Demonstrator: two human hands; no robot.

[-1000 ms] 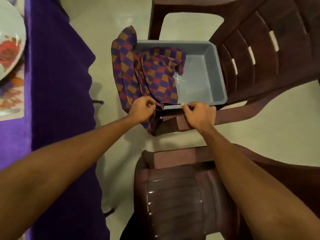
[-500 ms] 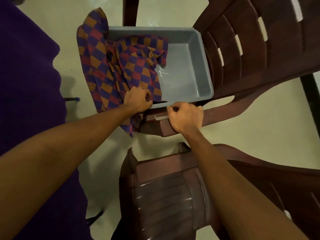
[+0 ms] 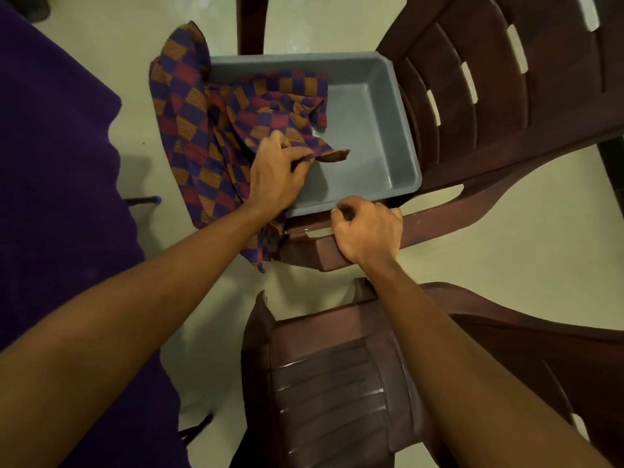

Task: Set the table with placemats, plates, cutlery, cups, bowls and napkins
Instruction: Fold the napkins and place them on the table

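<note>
One checked napkin [image 3: 192,130] in purple, red and orange lies crumpled in the left half of a grey tub [image 3: 368,130], with part of it draped over the tub's left wall. The tub sits on the seat of a brown plastic chair [image 3: 472,96]. The left grip [image 3: 277,177] is clamped on a corner of the napkin inside the tub. The right grip [image 3: 368,231] rests at the chair's front edge just beside the tub's near rim, fingers curled together with nothing seen in them

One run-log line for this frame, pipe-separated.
left hand pinches checked napkin | napkin half in grey tub on chair | right hand curled beside tub rim
</note>
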